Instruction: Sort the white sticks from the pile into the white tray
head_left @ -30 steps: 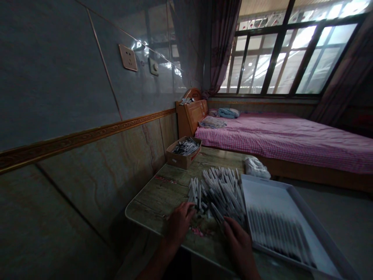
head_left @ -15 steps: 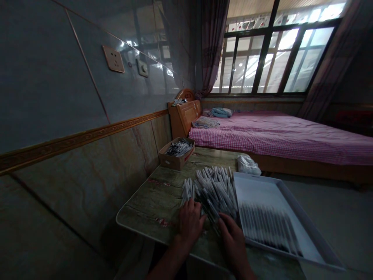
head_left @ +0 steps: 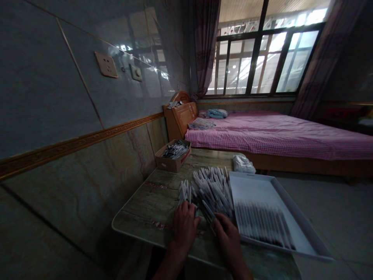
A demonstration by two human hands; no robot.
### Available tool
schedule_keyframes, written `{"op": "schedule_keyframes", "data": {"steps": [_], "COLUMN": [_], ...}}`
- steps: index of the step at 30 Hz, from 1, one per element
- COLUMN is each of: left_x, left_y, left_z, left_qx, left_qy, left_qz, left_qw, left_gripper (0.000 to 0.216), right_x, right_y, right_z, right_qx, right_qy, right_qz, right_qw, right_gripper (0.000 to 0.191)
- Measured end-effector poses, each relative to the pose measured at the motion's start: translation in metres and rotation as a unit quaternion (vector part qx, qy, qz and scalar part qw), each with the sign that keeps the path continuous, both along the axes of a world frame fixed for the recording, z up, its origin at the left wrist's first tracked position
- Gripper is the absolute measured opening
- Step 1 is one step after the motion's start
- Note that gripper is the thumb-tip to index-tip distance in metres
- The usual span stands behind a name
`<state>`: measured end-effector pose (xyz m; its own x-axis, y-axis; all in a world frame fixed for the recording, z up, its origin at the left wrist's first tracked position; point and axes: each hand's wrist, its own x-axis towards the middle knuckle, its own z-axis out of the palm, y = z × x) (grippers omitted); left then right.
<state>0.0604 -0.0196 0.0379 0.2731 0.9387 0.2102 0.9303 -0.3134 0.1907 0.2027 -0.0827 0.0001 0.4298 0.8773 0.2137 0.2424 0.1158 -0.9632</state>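
Note:
A loose pile of pens (head_left: 214,186), mostly white and clear with dark parts, lies on the table in front of me. My left hand (head_left: 185,223) is closed, its fingers curled over the near ends of a small bunch of pens (head_left: 185,189) left of the pile. My right hand (head_left: 227,235) pinches a pen (head_left: 208,209) at the pile's near edge; whether other pens are in its grip I cannot tell. To the right, a white tray (head_left: 253,186) holds a neat row of pens (head_left: 264,223) laid side by side.
A cardboard box (head_left: 169,163) full of pens stands at the table's back left, against the wall. Behind the tray lies a clear plastic bag (head_left: 243,164). A bed (head_left: 262,132) with a pink checked sheet is beyond the table (head_left: 140,214).
The view has shifted slightly, so the scene sits a little further left. Both hands stay at the pens in nearly the same pose.

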Motion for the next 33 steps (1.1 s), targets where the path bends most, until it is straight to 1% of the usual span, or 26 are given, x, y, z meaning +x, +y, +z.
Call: {"op": "schedule_keyframes", "data": {"steps": [9,17,20,23,26,28,31,33], "left_x": [0.001,0.003,-0.001,-0.013,-0.033,-0.046,-0.061,-0.065], "left_y": [0.002,0.006,0.007,0.009,0.011,0.013,0.014,0.014], "left_z": [-0.002,-0.008,-0.013,-0.024,-0.038,-0.044,-0.047,-0.046], "left_qx": [-0.011,-0.001,0.031,0.046,0.038,0.029,0.008,-0.008], "left_qy": [0.016,0.002,-0.052,-0.153,-0.262,-0.316,-0.359,-0.38], "left_qz": [0.01,-0.023,-0.04,-0.051,-0.046,-0.06,-0.079,-0.075], "left_qw": [1.0,1.0,0.997,0.986,0.963,0.946,0.93,0.922], "left_gripper": [0.019,0.018,0.017,0.014,0.014,0.016,0.018,0.016], "right_x": [0.0,0.001,0.002,0.002,0.001,0.0,-0.002,-0.003], "right_y": [-0.001,0.001,0.002,0.0,-0.002,-0.003,-0.004,-0.004], "right_z": [0.001,-0.003,-0.005,-0.008,-0.009,-0.009,-0.007,-0.006], "right_qx": [-0.009,-0.016,-0.009,0.0,0.008,0.014,0.021,0.019], "right_qy": [-0.003,0.007,-0.007,-0.029,-0.065,-0.094,-0.135,-0.157], "right_qz": [0.018,0.024,0.019,0.024,0.034,0.044,0.063,0.075], "right_qw": [1.0,1.0,1.0,0.999,0.997,0.995,0.989,0.985], "right_gripper": [0.042,0.04,0.038,0.036,0.034,0.033,0.03,0.029]}}
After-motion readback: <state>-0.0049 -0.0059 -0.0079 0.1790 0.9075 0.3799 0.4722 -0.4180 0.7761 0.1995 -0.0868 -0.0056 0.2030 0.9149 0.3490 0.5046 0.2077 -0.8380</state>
